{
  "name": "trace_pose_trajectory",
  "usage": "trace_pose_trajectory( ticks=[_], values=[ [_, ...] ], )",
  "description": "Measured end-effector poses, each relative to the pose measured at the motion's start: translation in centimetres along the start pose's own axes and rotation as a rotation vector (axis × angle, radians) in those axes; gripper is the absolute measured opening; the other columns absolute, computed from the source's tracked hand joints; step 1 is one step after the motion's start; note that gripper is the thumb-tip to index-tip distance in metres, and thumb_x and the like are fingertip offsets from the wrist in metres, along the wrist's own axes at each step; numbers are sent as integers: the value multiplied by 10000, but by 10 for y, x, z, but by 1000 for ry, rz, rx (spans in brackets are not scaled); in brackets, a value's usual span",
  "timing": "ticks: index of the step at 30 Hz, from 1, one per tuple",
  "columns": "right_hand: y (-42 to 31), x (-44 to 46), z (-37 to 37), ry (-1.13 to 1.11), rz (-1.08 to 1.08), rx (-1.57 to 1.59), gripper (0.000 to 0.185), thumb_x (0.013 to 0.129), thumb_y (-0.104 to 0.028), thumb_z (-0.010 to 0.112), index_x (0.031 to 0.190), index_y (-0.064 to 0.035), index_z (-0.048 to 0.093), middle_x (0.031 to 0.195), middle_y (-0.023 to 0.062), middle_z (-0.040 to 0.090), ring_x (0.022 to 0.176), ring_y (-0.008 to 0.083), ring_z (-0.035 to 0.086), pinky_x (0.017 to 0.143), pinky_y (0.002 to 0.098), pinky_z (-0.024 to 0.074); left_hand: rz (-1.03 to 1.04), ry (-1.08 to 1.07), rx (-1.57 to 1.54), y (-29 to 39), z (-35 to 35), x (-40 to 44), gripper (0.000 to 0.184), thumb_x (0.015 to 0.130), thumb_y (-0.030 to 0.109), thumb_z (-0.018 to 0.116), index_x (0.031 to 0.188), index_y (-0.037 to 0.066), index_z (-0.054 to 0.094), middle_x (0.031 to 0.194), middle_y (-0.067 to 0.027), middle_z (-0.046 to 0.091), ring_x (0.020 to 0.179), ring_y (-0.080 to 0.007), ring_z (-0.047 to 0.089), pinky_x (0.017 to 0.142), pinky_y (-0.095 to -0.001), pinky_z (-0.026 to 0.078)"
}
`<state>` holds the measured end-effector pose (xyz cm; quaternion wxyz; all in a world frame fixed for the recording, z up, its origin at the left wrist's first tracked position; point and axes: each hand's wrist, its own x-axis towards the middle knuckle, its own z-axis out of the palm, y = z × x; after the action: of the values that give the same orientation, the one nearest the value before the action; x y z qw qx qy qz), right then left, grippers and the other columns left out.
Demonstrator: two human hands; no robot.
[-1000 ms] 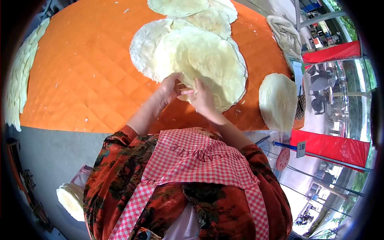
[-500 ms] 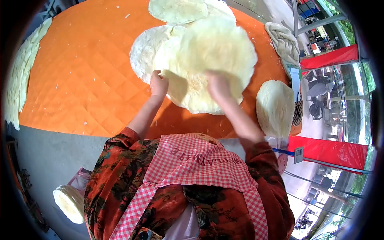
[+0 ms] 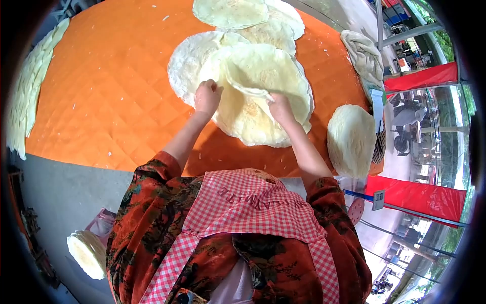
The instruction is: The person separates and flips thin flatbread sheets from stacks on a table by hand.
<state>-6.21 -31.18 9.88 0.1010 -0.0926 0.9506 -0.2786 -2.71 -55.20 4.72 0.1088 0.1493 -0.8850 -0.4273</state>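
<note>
Thin, pale round flatbreads overlap in a pile (image 3: 248, 129) on the orange-covered table. The near edge of the top flatbread (image 3: 271, 66) is lifted and folded back, with a shadow beneath it. Pinched in my right hand (image 3: 281, 109) is that raised edge. My left hand (image 3: 208, 97) is closed at the left edge of the flatbreads, fingers curled over the sheet; its fingertips are partly hidden. Another flatbread (image 3: 185, 63) sticks out from under the pile on the left, and more flatbreads (image 3: 230, 12) lie beyond it.
A thick stack of flatbreads (image 3: 351, 139) stands at the table's right edge, near a crumpled cloth (image 3: 362, 55). Long pale sheets (image 3: 38, 83) line the left edge. Below left, another flatbread stack (image 3: 87, 255) sits off the table. Crumbs dot the orange cover (image 3: 111, 96).
The top flatbread was a blur spread high over the pile; now it has come down, its near edge folded back. My left hand moved slightly up and right to the flatbreads' edge.
</note>
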Motion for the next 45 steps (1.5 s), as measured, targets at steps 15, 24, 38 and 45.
trace_pose_trajectory(
  ticks=[15,24,38,45],
  values=[
    [-21,34,-8,-117,166,-85,188,796,-65,572,957,-15,653,799,144,668,746,276,648,683,408,500,-641,-288,-1286,13,-21,-15,199,951,159,443,1025,-22,481,955,-146,572,827,-253,603,755,-372,539],
    [-102,-18,-124,248,-400,-437,242,792,0,493,956,-63,659,794,193,639,760,362,633,678,453,487,-325,119,-538,-15,24,-54,334,836,67,573,1151,-23,508,1030,-116,570,877,-211,581,790,-307,499],
    [11,-17,25,-163,-136,-140,319,808,-43,576,1121,-56,638,993,204,658,899,332,638,787,386,491,-716,-102,-868,-12,5,-58,322,830,80,624,1093,-47,487,844,-91,567,696,-161,563,577,-280,487],
    [37,-1,24,-159,-8,164,317,814,-92,583,1126,-55,626,946,224,653,864,387,624,745,416,476,-624,-406,-684,-11,-9,-45,162,825,140,649,867,3,574,753,-56,568,643,-124,536,524,-254,452]
  ],
)
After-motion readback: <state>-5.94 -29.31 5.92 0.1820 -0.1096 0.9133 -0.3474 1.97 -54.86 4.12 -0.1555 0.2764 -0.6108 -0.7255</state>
